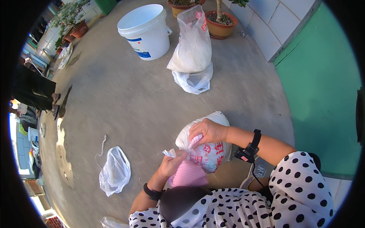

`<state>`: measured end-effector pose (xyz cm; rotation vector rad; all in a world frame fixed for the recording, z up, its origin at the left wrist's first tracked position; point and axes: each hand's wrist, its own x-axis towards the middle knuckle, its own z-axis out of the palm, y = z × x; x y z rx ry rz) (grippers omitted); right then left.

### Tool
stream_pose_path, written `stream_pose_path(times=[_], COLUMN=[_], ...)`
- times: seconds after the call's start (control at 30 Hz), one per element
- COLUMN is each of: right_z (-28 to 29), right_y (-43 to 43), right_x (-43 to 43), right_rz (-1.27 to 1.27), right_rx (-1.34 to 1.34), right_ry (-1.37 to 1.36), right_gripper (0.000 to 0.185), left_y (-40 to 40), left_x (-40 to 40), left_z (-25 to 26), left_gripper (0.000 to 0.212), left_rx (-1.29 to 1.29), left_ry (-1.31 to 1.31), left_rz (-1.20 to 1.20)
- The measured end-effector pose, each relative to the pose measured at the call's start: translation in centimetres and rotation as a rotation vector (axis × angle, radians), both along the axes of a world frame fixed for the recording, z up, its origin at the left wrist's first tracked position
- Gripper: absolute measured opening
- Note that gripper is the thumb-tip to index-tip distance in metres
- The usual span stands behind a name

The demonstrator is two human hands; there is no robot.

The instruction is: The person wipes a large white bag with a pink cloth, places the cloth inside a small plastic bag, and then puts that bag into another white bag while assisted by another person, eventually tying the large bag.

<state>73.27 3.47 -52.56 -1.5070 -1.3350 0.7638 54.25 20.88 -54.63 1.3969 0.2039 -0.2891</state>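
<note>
A filled white plastic bag (213, 152) with red printing sits on the concrete floor close before me. My right hand (207, 131) grips a bunched end of its plastic near the top. My left hand (174, 163) pinches another twisted end, which pokes up past the thumb. Between the two hands the plastic is gathered tight. A pink ribbed cloth (188, 174) shows just below my left hand; what it belongs to is partly hidden. Whatever fills the bag cannot be seen clearly.
Ahead stand a white plastic bucket (149, 42) and another filled plastic bag (192, 52). An empty thin bag (115, 171) lies on the left, beside a string (102, 146). Potted plants (221, 24) line the wall. A green door (322, 108) is at right; a person's legs (42, 91) are far left.
</note>
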Motion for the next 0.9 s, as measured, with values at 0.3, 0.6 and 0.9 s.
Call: stream_pose_path(times=[0.3,0.6,0.9], right_z=[4.0,5.3,0.5], right_y=[-8.6,-5.1,-1.3], right_x=[1.1,-1.3,0.0], right_rz=[-0.451,-0.589,-0.507], right_rx=[-0.046,0.122,0.040], right_ry=[0.148,0.248,0.476], right_gripper=[0.017,0.024,0.028], left_y=[-5.3,-1.8,1.2], left_x=[8.5,8.5,10.0], left_z=[7.7,11.1,9.2], left_gripper=[0.021,0.017,0.010], left_rx=[-0.071,0.089,0.176], left_ry=[-0.188,-0.311,-0.227], left_rz=[-0.155,-0.178,-0.153])
